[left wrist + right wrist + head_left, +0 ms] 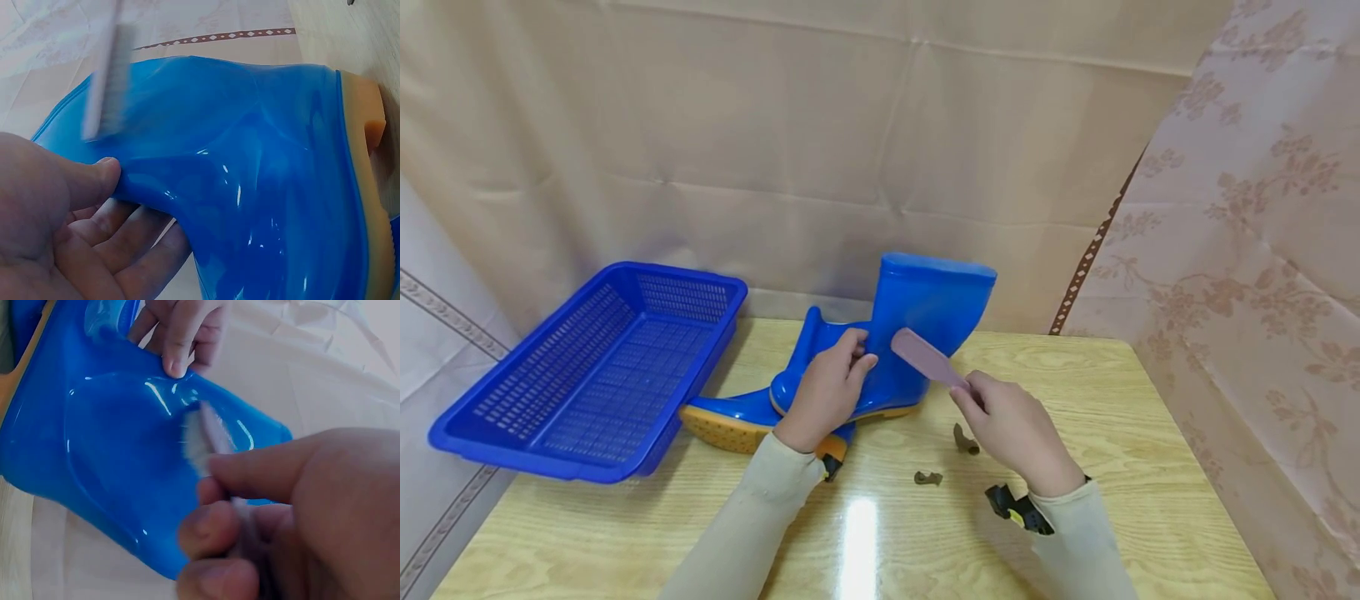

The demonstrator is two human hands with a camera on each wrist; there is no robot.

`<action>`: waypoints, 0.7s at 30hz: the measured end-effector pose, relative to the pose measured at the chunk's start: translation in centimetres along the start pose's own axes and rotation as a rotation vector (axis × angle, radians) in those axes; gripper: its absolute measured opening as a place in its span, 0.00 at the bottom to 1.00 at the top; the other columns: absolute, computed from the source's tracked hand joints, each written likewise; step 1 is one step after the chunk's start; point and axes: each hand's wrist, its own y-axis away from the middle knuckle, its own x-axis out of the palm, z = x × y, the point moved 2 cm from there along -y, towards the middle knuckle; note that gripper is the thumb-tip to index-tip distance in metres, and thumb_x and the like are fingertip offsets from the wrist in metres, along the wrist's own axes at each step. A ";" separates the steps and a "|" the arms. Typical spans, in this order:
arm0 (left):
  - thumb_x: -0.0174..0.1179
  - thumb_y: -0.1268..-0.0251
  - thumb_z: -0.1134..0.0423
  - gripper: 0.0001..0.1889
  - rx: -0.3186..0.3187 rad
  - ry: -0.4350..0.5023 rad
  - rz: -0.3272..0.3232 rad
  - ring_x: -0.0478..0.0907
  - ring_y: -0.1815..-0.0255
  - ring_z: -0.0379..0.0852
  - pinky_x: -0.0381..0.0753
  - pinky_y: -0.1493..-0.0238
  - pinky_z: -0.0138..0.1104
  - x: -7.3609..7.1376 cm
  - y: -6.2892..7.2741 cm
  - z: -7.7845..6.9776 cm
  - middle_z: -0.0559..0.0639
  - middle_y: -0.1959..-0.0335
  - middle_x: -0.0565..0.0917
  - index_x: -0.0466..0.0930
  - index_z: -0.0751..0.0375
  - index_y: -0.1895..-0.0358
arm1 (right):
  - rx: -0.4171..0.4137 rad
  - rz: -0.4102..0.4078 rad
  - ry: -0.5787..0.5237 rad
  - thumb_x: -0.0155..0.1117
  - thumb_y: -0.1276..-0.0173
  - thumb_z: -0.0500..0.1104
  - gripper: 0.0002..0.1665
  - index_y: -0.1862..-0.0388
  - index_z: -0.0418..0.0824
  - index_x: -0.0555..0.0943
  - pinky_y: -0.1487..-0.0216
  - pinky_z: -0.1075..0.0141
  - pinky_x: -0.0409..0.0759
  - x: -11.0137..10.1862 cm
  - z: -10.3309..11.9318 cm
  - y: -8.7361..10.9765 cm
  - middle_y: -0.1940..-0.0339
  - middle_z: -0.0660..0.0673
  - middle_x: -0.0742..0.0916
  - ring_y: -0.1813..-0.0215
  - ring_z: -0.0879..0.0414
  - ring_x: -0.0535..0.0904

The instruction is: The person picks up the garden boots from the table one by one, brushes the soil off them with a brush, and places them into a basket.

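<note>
A blue rubber boot [932, 304] with a tan sole stands on the table, its shaft leaning right. My left hand [827, 383] holds it at the front of the ankle, thumb on the near face and fingers behind, as the left wrist view shows. My right hand [1018, 429] grips the handle of a pinkish brush [923, 357]. Pale bristles face the boot's shaft in the right wrist view, close against the blue surface and blurred. A second blue boot [737, 408] lies on its side behind my left hand, partly hidden by it and by the first boot.
On the left is a blue plastic basket [632, 375] with slotted walls, its side close to the lying boot's toe. Two small brown scraps [966, 439] lie on the wooden table [1150, 467] near my right hand. Cloth curtains [775, 150] hang behind and at both sides.
</note>
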 end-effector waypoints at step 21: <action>0.52 0.17 0.59 0.20 0.038 -0.031 -0.021 0.83 0.49 0.50 0.84 0.43 0.48 0.1 -0.1 0.2 0.55 0.46 0.84 0.71 0.63 0.30 | 0.126 0.066 0.009 0.55 0.18 0.47 0.16 0.68 0.42 0.78 0.81 0.65 0.61 0.3 -0.9 -0.3 0.82 0.49 0.73 0.83 0.57 0.65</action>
